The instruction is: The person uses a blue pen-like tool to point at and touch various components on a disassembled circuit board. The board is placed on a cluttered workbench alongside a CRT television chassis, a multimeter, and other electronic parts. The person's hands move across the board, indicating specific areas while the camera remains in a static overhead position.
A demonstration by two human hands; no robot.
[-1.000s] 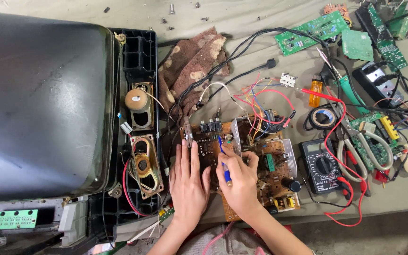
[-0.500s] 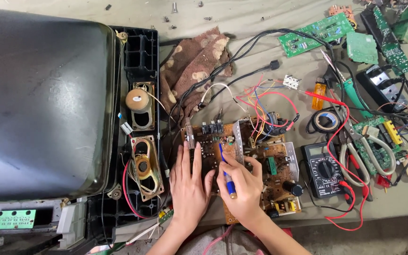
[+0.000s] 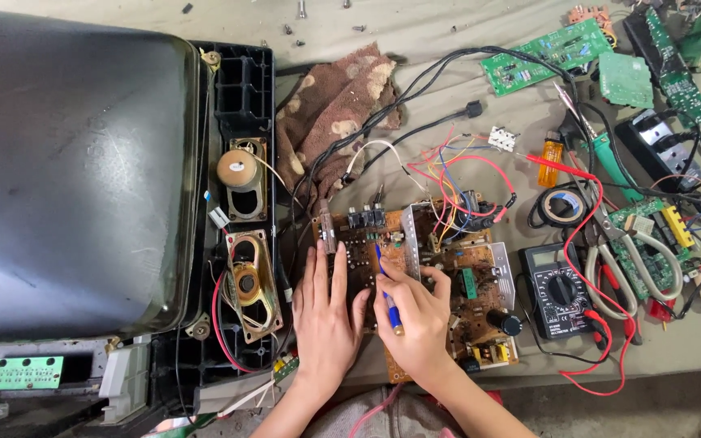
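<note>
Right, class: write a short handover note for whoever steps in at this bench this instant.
Left hand: flat on the brown circuit board, palm down, holding nothing.
Right hand: grips a blue pen-like tool, tip on the board near a metal heat sink.
The board lies beside the opened television, its wires still attached.
Multimeter sits to the right with its red leads loose.
Done: casing open, board out. Left: the board work itself.

television left of circuit board, multimeter right
</note>
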